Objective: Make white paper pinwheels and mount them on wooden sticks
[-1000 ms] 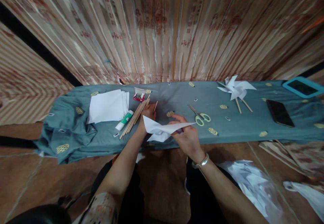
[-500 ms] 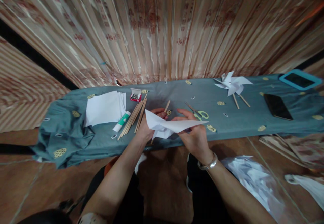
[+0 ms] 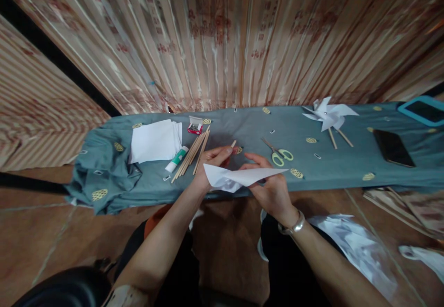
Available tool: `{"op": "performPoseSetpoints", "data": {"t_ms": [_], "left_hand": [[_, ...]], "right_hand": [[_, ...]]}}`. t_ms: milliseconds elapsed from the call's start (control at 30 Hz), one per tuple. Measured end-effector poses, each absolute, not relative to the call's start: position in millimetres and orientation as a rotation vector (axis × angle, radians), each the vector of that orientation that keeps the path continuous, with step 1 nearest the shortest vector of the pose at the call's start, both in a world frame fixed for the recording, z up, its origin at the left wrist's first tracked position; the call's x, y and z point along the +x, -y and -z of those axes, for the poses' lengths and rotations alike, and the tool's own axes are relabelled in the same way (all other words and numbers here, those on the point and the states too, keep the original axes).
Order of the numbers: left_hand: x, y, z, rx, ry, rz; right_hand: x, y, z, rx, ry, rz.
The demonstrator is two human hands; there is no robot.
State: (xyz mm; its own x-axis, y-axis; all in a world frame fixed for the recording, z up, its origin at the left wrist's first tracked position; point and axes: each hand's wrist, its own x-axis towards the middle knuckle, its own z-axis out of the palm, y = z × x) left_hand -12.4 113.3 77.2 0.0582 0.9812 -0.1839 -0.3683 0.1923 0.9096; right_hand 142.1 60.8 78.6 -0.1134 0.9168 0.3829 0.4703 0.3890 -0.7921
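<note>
A white folded-paper pinwheel is held low over the front edge of the cloth-covered bench. My right hand grips its right side, with the thumb behind the paper and the forefinger stretched out. Beyond the paper, my left hand pinches a thin wooden stick close to its tip; the paper and hand hide the rest of the stick. Just left of that hand lies a bundle of wooden sticks. Green-handled scissors rest open beyond my right hand.
On the left are stacked white paper sheets, a glue stick and a small red box of metal pieces. Finished pinwheels, a black phone and a blue-framed device lie right. A plastic bag is on the floor.
My left fingers have closed around the stick near its tip, so less of it shows above them. The paper sits slightly lower and flatter. The camera view has shifted a little.
</note>
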Motion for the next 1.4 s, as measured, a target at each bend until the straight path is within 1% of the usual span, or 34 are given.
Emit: {"op": "performPoseSetpoints", "data": {"t_ms": [233,467,767,1067,1200,1400], "left_hand": [[-16.4,-104.3,-86.2,0.941,-1.003,-1.223],[-18.8,-104.1,-83.2,0.993,-1.038,-1.264],[-18.9,-101.6,-88.3,0.813,-0.975,-1.259],[-18.8,-102.7,-83.8,0.818,-1.047,-1.244],[-19.7,-101.6,-82.3,0.901,-1.053,-1.257],[-27.2,-96.3,-79.4,1.194,-1.095,-1.251]], "right_hand": [[142.5,-57.7,-75.8,-1.209,1.82,-0.594],[143.0,-57.5,-76.1,-1.219,1.818,-0.59],[142.4,-58.0,-74.6,-1.233,1.765,-0.657],[144.8,-58.5,-76.7,-1.248,1.796,-0.605],[146.0,-58.3,-76.0,-1.269,1.782,-0.631],[151.6,-54.4,-76.0,-1.265,1.811,-0.622]]}}
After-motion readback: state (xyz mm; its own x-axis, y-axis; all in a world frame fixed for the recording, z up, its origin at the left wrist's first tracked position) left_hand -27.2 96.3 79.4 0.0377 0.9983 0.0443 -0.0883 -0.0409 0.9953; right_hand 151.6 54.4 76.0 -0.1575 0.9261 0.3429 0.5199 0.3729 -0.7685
